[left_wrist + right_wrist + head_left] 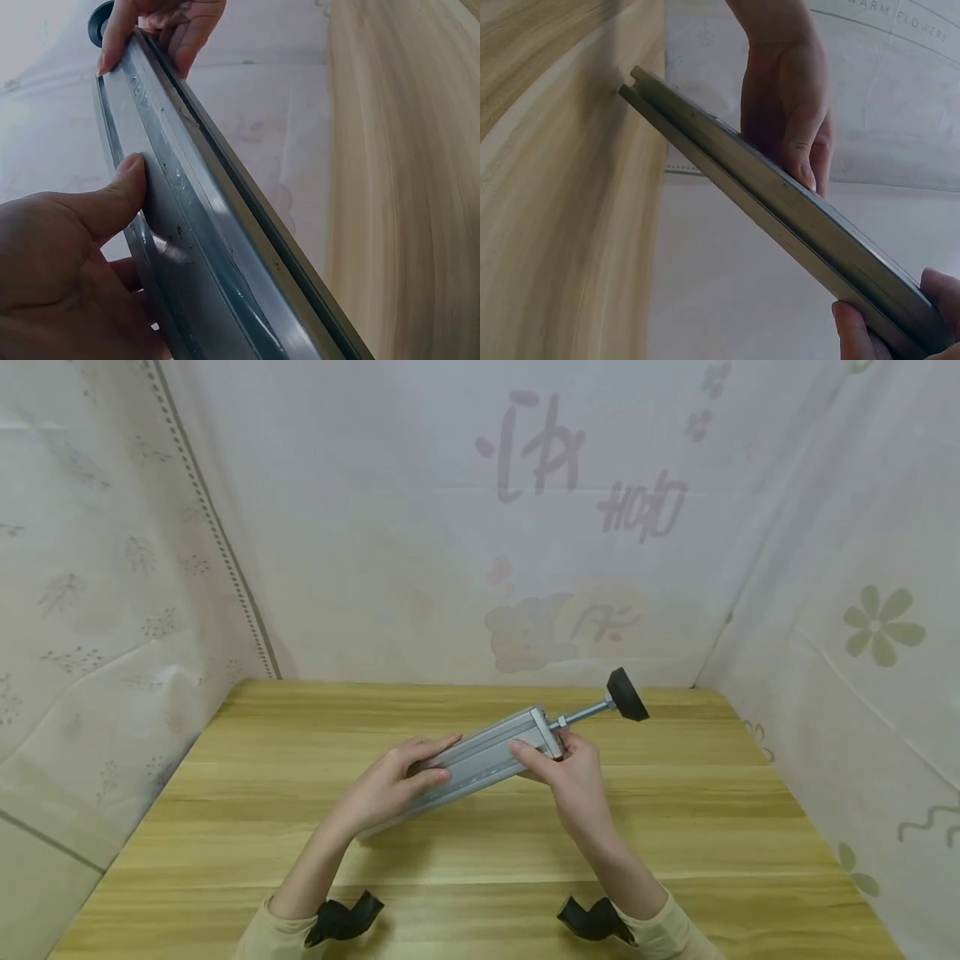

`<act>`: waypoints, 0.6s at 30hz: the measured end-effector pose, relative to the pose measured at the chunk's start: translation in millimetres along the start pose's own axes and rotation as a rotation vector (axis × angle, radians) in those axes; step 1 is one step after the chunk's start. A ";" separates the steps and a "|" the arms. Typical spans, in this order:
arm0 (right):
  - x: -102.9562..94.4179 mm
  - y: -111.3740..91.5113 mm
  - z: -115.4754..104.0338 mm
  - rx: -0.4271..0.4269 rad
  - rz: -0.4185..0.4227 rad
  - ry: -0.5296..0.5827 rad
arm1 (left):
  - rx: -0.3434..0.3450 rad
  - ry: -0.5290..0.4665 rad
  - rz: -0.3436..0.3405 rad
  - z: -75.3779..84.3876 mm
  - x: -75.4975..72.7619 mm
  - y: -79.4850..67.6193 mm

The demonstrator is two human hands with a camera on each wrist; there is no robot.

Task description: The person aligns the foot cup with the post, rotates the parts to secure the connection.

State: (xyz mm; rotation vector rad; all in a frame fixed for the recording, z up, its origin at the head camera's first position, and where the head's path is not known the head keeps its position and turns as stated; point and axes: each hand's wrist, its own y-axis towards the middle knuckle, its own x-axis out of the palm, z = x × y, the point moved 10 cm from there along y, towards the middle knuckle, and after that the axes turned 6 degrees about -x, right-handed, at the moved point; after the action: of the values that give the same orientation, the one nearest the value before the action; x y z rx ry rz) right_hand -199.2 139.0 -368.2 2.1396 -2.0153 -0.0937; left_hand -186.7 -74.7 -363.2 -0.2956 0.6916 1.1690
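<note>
There is one metal bar [480,764], long and grooved, slanting between the person's two hands, over the table [697,835] and rising toward the right. The left hand [393,781] is clamped round its lower stretch, thumb on the broad face; the right hand [577,777] grips it near the upper end, thumb on that same face. The hands are apart, a bare length of bar between them. Most of the fingers are hidden behind the metal, and I cannot tell whether the low end, just past the left hand, touches the tabletop.

One end plate [546,733] caps the bar beside the right hand. From it one threaded rod [588,712] sticks out beyond that hand, carrying one black foot [628,695] at its tip. I make out a nut [562,722] near the plate; whether a second sits against the foot is too small to say. Seen from the left wrist, the foot is partly covered by the right hand.

Nearer the person than the hands are two black pieces [341,920], one at each wrist, and two pale sleeves [671,931], both cut off from sight. Beyond the hands and to either side hangs pale printed cloth [375,527], some of its lettering faint and hard to read.
</note>
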 end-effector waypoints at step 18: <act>5.2 -0.6 10.4 0.033 0.000 0.087 | 0.014 0.071 0.064 4.9 1.0 4.1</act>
State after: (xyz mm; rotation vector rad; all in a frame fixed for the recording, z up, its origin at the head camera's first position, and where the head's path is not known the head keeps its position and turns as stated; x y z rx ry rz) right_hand -200.1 132.9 -377.9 2.1240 -1.9816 0.0322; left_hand -188.6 -69.6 -359.6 -0.3067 0.7762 1.2184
